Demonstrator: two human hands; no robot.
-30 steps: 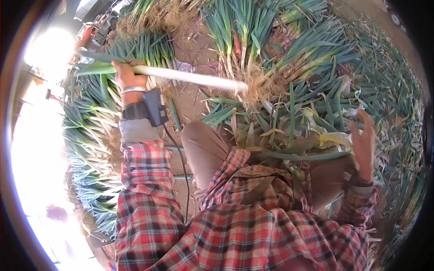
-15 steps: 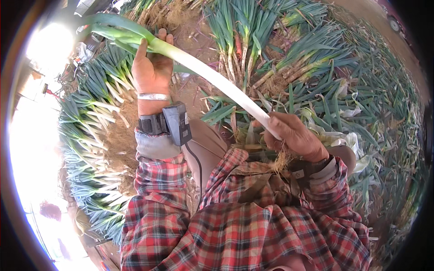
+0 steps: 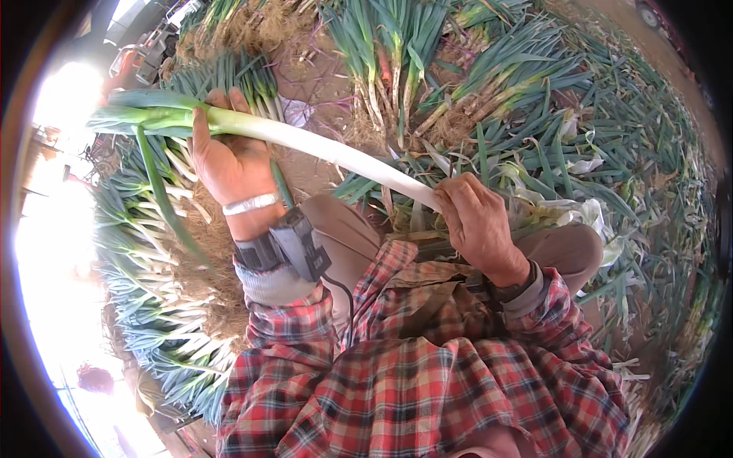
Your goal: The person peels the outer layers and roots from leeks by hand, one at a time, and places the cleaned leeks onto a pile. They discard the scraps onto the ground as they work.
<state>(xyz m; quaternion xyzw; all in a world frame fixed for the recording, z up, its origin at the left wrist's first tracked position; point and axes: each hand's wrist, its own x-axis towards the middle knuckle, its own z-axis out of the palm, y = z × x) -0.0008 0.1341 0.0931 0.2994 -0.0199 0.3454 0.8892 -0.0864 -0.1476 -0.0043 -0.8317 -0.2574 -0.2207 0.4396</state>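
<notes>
A long leek (image 3: 328,146) with a white shaft and green top stretches across in front of me, sloping down to the right. My left hand (image 3: 238,169) is closed round it where the white turns green, thumb on the near side and fingers beyond. One thin green leaf (image 3: 162,187) dangles from the top, below the left hand. At the shaft's lower end my right hand (image 3: 481,227) pinches the leek, knuckles up; the root end is hidden under its fingers.
Trimmed leeks (image 3: 156,252) lie in a curved row on my left, roots inward. Untrimmed leek bundles (image 3: 389,61) stand ahead, with another bundle (image 3: 508,80) leaning beside them. Stripped leaves (image 3: 634,229) cover the ground at right. My bent knee (image 3: 565,256) is beside the right hand.
The leek's leafy end has swung left and lower with my left hand, so it lies flatter. My right hand has turned knuckles up, and the roots seen below it are now hidden.
</notes>
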